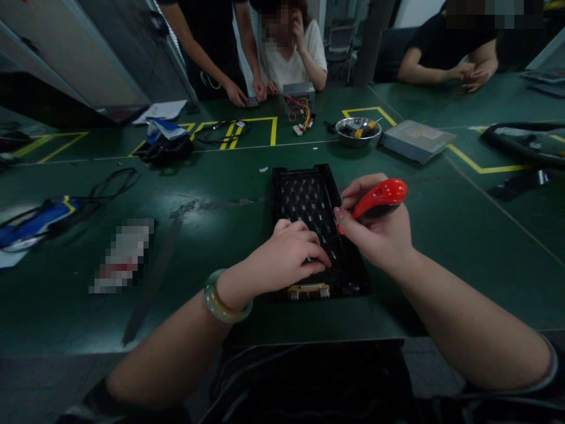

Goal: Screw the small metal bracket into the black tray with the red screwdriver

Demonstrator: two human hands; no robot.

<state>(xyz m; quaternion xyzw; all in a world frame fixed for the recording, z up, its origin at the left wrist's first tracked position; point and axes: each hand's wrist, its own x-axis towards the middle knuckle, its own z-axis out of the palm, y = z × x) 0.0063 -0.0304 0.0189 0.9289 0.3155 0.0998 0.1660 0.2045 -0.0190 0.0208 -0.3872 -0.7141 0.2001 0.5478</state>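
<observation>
Fingers: left hand (286,253) curled, fingertips pressing on the black ribbed plastic tray (304,197), gripping nothing.
Grip: right hand (379,235) wrapped tight round the red plastic screwdriver handle (382,197), tip hidden.
Tray: flat on the dark green table (441,247), near edge.

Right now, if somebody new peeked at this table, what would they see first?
The shiny red-handled tool jumps out first, gripped in the right hand near the middle of the dark green table. Just beside it the left hand, with a pale bangle at the wrist, rests on a black case lying flat. Farther back, bright yellow lines and a metal bowl stand out.
</observation>
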